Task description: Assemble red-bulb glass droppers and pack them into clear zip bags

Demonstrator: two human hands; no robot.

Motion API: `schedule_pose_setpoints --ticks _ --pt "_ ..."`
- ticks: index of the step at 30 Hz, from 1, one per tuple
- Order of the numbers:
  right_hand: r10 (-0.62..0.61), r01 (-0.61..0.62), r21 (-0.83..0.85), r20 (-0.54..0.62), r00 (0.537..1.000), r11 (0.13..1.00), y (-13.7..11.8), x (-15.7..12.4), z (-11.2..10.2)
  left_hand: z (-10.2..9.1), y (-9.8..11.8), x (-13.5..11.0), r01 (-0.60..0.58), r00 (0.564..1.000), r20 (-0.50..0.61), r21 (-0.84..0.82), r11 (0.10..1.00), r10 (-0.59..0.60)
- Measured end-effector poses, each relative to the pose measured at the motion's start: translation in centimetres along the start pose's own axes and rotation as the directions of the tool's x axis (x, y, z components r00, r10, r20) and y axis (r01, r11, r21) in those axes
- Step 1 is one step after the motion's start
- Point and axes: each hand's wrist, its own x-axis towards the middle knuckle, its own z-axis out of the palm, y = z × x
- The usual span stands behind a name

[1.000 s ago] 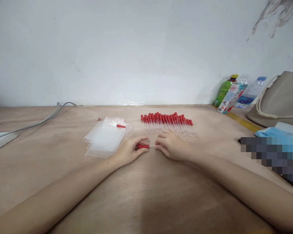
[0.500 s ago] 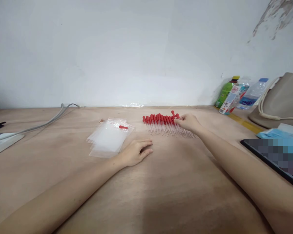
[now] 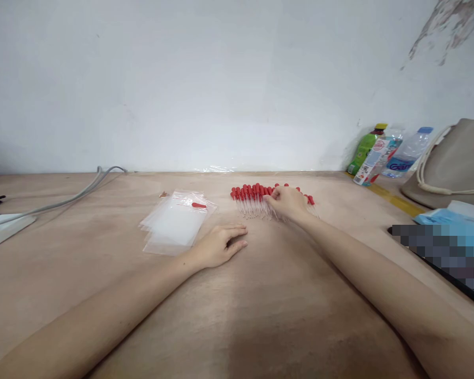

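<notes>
A row of glass droppers with red rubber bulbs lies across the far middle of the wooden table. My right hand rests on the middle of that row, fingers curled down onto the droppers. My left hand lies flat on the table nearer to me, fingers stretched out, holding nothing. Just left of it sits a stack of clear zip bags; one red-bulbed dropper shows in the top bag.
Three bottles stand against the white wall at the right, beside a beige bag. A blurred dark flat object with blue paper lies at the right edge. A grey cable runs to a white item at the left.
Both hands held one dropper a second ago. My right hand carried it to the right end of the row, then moved left onto the row's middle. My left hand let go and lies flat.
</notes>
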Motion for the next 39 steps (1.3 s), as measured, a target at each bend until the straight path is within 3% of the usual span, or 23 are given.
schedule_pose_setpoints --ticks 2,4,6,8,10,13,15,18,21,27,31,34,37,39 --pt "-0.111 0.111 0.025 0.025 0.993 0.994 -2.2 -0.5 0.9 0.1 0.1 0.0 0.01 0.999 -0.046 -0.003 1.0 -0.01" --pt "-0.19 0.188 0.044 0.053 0.98 0.981 -4.7 -0.9 2.0 0.0 -0.1 0.1 0.059 0.985 -0.164 0.002 0.998 -0.058" --pt "-0.212 0.209 0.049 0.075 0.974 0.977 -7.1 -1.0 3.1 -0.7 -1.1 0.3 0.15 0.932 -0.338 0.022 0.988 -0.134" --pt "-0.218 0.213 0.057 0.109 0.97 0.975 -9.0 -1.0 4.1 -1.8 -2.8 0.5 0.273 0.846 -0.49 0.058 0.96 -0.211" --pt "-0.196 0.189 0.062 0.132 0.972 0.98 -10.4 -0.7 4.9 -3.0 -4.9 0.6 0.381 0.795 -0.549 0.121 0.917 -0.258" --pt "-0.153 0.145 0.061 0.141 0.978 0.988 -11.5 -0.1 5.8 -4.0 -7.9 0.4 0.475 0.79 -0.537 0.226 0.851 -0.298" --pt "-0.132 0.124 0.061 0.145 0.981 0.99 -12.0 0.4 6.1 -4.0 -9.1 0.2 0.488 0.814 -0.483 0.266 0.831 -0.323" --pt "-0.113 0.103 0.062 0.171 0.979 0.993 -12.6 0.9 6.2 -3.5 -9.7 0.0 0.495 0.843 -0.393 0.296 0.817 -0.368" --pt "-0.097 0.088 0.053 0.214 0.972 0.995 -12.9 1.1 6.0 -3.2 -9.5 0.0 0.509 0.844 -0.363 0.308 0.804 -0.395" --pt "-0.078 0.071 0.038 0.24 0.968 0.997 -13.1 1.0 5.5 -3.5 -9.1 -0.1 0.516 0.842 -0.378 0.35 0.782 -0.386" --pt "-0.105 0.1 0.041 0.142 0.984 0.994 -12.3 0.0 4.7 -3.6 -8.6 -0.3 0.54 0.833 -0.369 0.383 0.75 -0.412" --pt "-0.215 0.217 0.065 -0.038 0.976 0.974 -10.0 -1.4 4.0 -3.9 -8.1 -0.2 0.582 0.813 -0.342 0.42 0.697 -0.472" --pt "-0.36 0.379 0.175 -0.13 0.924 0.909 -6.0 -3.3 3.5 -4.3 -7.9 -0.1 0.589 0.807 -0.293 0.469 0.658 -0.513" --pt "-0.476 0.504 0.211 -0.17 0.863 0.838 -3.0 -4.5 3.1 -4.5 -7.7 -0.1 0.568 0.82 -0.276 0.489 0.662 -0.501"
